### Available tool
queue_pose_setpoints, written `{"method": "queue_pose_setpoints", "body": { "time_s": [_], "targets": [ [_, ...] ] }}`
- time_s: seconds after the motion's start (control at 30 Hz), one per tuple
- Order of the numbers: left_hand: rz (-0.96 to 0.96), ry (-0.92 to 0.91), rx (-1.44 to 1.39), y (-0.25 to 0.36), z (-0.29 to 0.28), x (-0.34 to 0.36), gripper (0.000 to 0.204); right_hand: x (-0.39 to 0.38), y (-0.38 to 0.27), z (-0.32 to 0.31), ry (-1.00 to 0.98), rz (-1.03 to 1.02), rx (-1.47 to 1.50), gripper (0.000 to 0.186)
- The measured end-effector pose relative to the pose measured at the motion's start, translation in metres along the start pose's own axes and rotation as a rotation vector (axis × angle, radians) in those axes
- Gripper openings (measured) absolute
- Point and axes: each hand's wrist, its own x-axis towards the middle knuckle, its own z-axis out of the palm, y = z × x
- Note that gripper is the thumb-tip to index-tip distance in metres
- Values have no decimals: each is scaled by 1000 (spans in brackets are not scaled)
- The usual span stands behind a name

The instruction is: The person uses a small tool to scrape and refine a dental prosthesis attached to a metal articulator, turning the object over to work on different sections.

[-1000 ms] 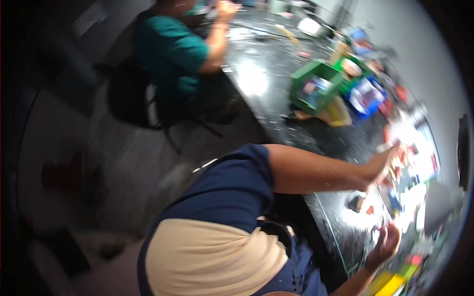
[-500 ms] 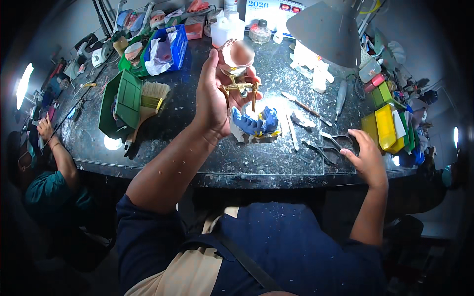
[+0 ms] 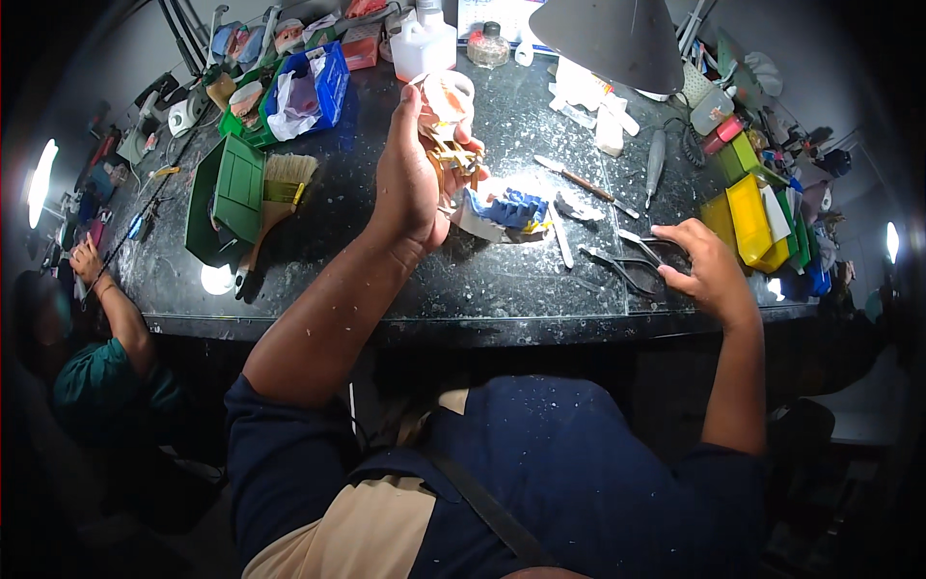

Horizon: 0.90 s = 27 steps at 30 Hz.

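Observation:
My left hand (image 3: 413, 179) is closed around a brass-coloured dental articulator (image 3: 457, 154), raised over the bench with a pale dental model (image 3: 447, 99) mounted on top. Just below it lies a blue dental impression (image 3: 511, 209) with yellow patches, on a whitish piece. At the right, my right hand (image 3: 714, 273) has its fingers and thumb round the handles of metal pliers (image 3: 640, 243); the palm side is hidden. A second pair of dark-handled pliers (image 3: 617, 264) lies just left of that hand.
Near the impression lie a wooden-handled tool (image 3: 584, 183) and a pale spatula (image 3: 561, 241). A green bin (image 3: 227, 198) and brush (image 3: 285, 183) stand left; yellow trays (image 3: 752, 222) stand right. A lamp shade (image 3: 617, 43) overhangs. A co-worker's hand (image 3: 87, 261) rests at far left.
The view has shifted, so the bench sits higher in the picture. The articulator has tilted in my left hand. My right fingers have closed in over the pliers' handles.

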Motion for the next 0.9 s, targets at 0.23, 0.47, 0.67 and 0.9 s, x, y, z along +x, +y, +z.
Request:
{"method": "queue_pose_setpoints", "body": {
  "time_s": [0.23, 0.47, 0.67, 0.9],
  "targets": [
    [29, 20, 30, -3, -2, 2, 59, 7, -2, 7, -10, -35, -95, 39],
    [78, 23, 53, -3, 1, -3, 59, 7, -7, 0, -51, 160, 119, 35],
    [54, -50, 3, 0, 5, -3, 60, 5, 27, 16, 80, 5, 157, 37],
    [17, -100, -9, 2, 10, -9, 53, -2, 7, 21, 63, 177, 615, 28]
  ]
}}
